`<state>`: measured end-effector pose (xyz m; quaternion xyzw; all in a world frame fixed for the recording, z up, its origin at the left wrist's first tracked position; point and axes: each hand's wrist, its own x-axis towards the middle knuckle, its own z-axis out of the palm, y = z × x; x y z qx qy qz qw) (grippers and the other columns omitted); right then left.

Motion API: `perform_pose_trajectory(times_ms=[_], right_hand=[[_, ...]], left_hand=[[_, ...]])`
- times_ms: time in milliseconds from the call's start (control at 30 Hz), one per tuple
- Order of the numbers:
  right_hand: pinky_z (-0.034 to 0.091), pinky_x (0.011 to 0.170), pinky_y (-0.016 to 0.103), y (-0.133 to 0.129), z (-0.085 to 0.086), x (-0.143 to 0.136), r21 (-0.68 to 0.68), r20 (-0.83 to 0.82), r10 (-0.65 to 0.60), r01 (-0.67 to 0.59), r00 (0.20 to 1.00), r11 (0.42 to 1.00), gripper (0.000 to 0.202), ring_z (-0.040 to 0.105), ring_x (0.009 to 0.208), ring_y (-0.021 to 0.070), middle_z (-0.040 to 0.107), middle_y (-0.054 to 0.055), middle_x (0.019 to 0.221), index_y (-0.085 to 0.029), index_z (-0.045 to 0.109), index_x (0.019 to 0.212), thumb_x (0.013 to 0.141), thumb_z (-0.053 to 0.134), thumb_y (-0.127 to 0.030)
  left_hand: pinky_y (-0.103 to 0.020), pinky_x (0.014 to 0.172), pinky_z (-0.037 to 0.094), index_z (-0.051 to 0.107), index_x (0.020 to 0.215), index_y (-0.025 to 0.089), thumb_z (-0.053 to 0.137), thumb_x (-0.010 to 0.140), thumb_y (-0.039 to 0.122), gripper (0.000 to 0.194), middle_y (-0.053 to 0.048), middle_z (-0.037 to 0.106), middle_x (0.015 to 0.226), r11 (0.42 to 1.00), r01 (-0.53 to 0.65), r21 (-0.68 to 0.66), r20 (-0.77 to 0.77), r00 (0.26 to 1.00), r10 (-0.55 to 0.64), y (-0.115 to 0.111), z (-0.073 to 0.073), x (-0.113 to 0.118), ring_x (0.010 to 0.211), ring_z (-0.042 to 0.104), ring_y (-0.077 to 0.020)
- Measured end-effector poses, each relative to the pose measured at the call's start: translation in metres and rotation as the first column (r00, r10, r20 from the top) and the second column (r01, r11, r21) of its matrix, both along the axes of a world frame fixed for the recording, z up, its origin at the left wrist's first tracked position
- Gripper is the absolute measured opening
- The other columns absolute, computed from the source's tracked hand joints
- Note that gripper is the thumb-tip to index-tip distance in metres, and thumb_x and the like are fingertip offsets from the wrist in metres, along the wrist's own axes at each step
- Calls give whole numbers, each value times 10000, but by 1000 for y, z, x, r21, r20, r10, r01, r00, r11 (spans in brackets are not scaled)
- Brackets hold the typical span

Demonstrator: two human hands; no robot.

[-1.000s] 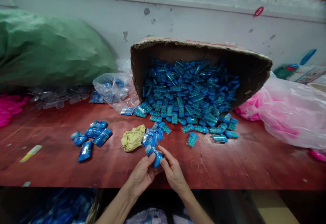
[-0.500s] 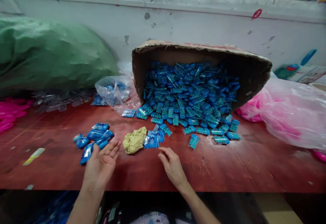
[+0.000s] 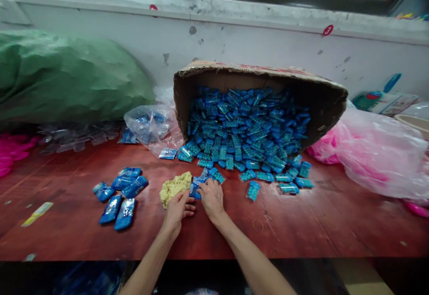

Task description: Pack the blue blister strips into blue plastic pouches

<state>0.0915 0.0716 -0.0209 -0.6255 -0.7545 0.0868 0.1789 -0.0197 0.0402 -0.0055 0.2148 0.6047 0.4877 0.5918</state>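
My left hand (image 3: pixel 179 209) is at the near edge of a crumpled yellow cloth-like wad (image 3: pixel 175 187), palm turned inward, its fingers loosely bent and apart with nothing seen in them. Just to the right, my right hand (image 3: pixel 212 196) reaches down over flat blue printed packets (image 3: pixel 195 189), fingertips closed on one; the fingers cover part of it. Several filled, shiny blue packets (image 3: pixel 125 213) lie in a group to the left. Behind my hands, small clear containers of turquoise pellets with blue ends (image 3: pixel 234 129) spill out of a cardboard box (image 3: pixel 258 68) lying on its side.
A big green sack (image 3: pixel 73 76) sits at the back left, beside clear plastic pieces (image 3: pixel 77 135) and bright pink items (image 3: pixel 15 152). One plastic bag (image 3: pixel 147 123) holds blue packets. At right, a translucent bag (image 3: pixel 378 152) has pink contents. The red table (image 3: pixel 301 232) ends just before me.
My left hand has moved right, away from the filled packets, where one more now lies on the table. My right hand has shifted up and left onto the flat packets.
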Motion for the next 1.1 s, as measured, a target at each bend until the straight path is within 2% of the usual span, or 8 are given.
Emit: perform_pose_trajectory(times_ms=[233,400,533,667,767,900,1033,1100], right_hand=[[329,703,296,-20,1,17,38,-56,-42,44,998,998,150,479,834,194,577,24,855,-283,654,838,839,505,-291],[355,720,291,-46,12,23,84,-349,-35,69,936,994,140,494,796,175,574,21,826,-266,666,837,816,530,-240],[404,736,276,-53,15,25,28,-645,19,-2,764,1000,167,522,793,159,573,19,832,-243,655,896,781,540,-208],[446,675,249,-46,9,27,-213,-875,-142,-104,464,972,368,545,732,140,594,19,871,-193,564,1079,715,582,-239],[421,539,211,-41,3,26,-339,-895,-256,-186,364,922,238,516,581,113,586,-16,678,-160,618,895,695,574,-281],[350,431,183,-42,0,21,-385,-878,-309,-157,365,909,162,432,440,79,496,-50,498,-151,570,638,696,546,-300],[348,411,181,-47,5,18,-406,-859,-316,-158,404,900,140,422,413,77,488,-55,482,-156,569,627,700,541,-272],[394,478,195,-49,12,26,-362,-851,-264,-142,453,921,120,481,488,96,540,-37,557,-165,598,683,713,546,-269]], left_hand=[[-143,300,311,503,797,144,610,667,293,225,51,538,534,995,-93,22,-67,993,94,-13,-8,3,316,436,-40],[-158,316,303,532,816,140,684,572,356,360,50,535,558,998,-60,7,3,998,60,-28,-8,22,362,439,-47],[-165,373,340,570,695,116,716,528,341,316,28,560,533,997,-70,14,123,990,68,-28,-3,25,421,484,-60],[-181,398,378,577,671,110,723,540,289,265,9,581,512,999,-6,44,239,971,-4,-27,-1,23,424,502,-76],[-185,382,385,579,687,112,718,561,259,238,7,583,503,998,56,41,292,954,-66,-29,-3,25,399,497,-78],[-180,378,399,581,682,116,723,562,234,220,7,590,498,998,50,39,290,955,-59,-30,-4,25,400,513,-83],[-178,383,414,601,713,116,706,590,209,187,9,611,522,999,15,43,329,944,-28,-27,-4,22,421,530,-86],[-178,385,422,609,742,115,678,620,164,149,5,627,557,1000,-4,25,356,935,-5,-25,-3,21,448,549,-91]])
